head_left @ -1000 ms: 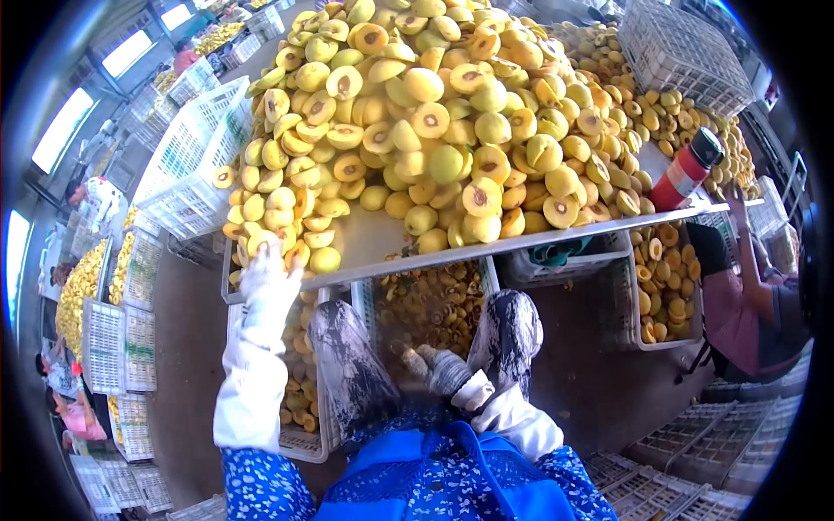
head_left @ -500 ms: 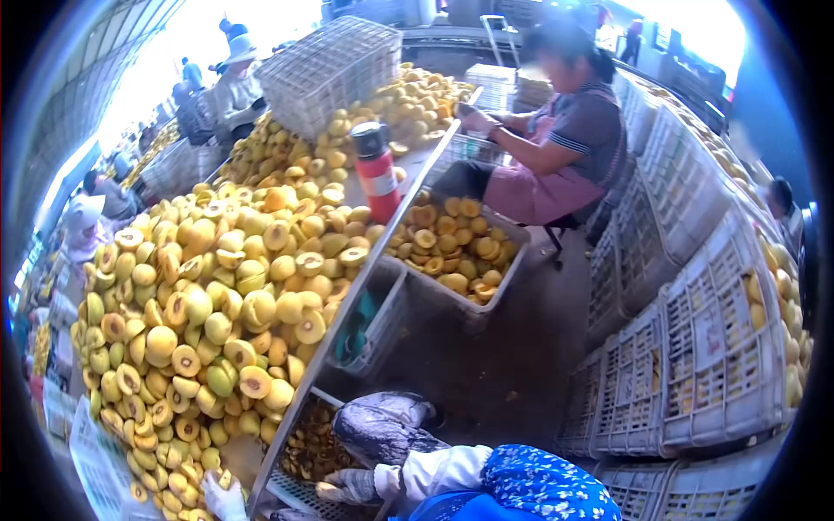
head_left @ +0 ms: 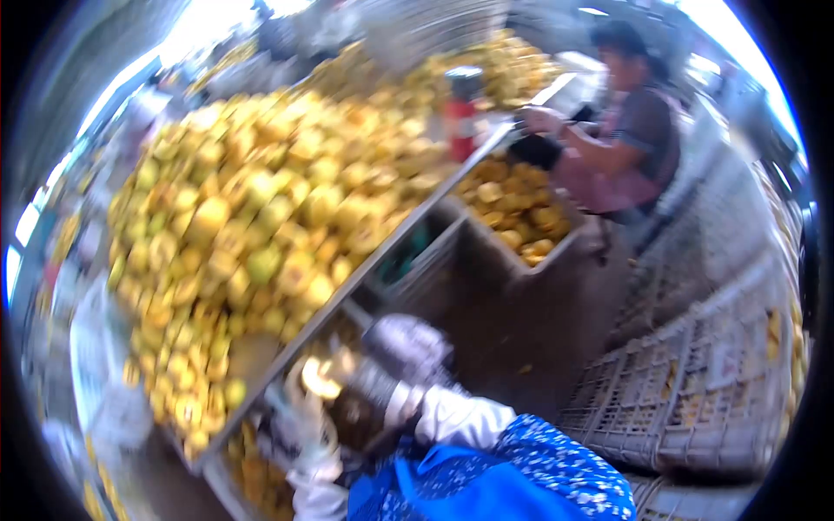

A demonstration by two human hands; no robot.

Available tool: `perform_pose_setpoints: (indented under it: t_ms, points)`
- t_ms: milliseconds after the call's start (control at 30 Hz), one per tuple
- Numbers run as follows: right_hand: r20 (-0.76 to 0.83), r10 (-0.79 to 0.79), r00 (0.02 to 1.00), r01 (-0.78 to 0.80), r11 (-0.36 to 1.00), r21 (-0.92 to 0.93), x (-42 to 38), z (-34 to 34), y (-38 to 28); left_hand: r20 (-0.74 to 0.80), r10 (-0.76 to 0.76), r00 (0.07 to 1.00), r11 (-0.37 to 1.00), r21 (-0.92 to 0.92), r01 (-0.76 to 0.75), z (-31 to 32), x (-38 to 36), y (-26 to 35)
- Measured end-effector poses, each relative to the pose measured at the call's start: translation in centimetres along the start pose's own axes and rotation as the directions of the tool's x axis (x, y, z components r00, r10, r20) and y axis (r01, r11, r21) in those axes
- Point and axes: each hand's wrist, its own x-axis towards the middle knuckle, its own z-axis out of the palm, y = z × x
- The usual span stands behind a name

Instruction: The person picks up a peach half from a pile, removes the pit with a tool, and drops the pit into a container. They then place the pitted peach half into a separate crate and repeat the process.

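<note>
My left hand (head_left: 304, 430), in a pale glove, is raised over a crate beside the table edge. Its fingers are closed around a yellow peach half (head_left: 320, 379), which catches the light. My right hand (head_left: 365, 379), in a grey glove, comes in from the other side, right at the fruit; motion smears its fingers, and I cannot tell what they hold. Below the hands, the crate (head_left: 228, 482) contains darker fruit pieces. A large heap of halved yellow peaches (head_left: 261, 217) covers the table beyond my left hand.
A metal table edge (head_left: 382, 252) runs diagonally past a red flask with a dark lid (head_left: 462, 117). A seated co-worker (head_left: 630, 122) works beside a crate of peach halves (head_left: 526, 260). Stacked plastic crates (head_left: 686, 391) line the right. My knee (head_left: 407, 347) is close to my right hand.
My left hand has left the heap and come over the crate to meet my right hand, which has risen. A peach half is now between them. The view has shifted.
</note>
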Motion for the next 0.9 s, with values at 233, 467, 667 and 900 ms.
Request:
perform_pose_setpoints:
  t_ms: [233, 467, 667, 900]
  points:
    - [0.264, -0.335, 0.905, 0.418, 0.572, -0.706, 2.3, -2.4, 4.8, -0.347, -0.302, 0.888, 0.867, -0.488, 0.104, -1.8, -0.9, -4.6]
    - [0.689, -0.201, 0.697, 0.657, -0.208, -0.725, 0.3, -4.4, 4.9, -0.258, -0.325, 0.91, 0.836, -0.529, 0.148, -4.2, -1.7, -4.5]
    - [0.514, -0.068, 0.855, 0.507, -0.1, -0.856, -0.7, -2.6, 4.9, -0.239, -0.213, 0.948, 0.848, -0.527, 0.058, -3.7, -2.1, -7.4]
    - [0.461, -0.094, 0.882, 0.456, -0.069, -0.887, -1.2, -2.4, 6.0, -0.397, -0.369, 0.841, 0.817, -0.57, 0.09, -1.5, -2.1, -5.3]
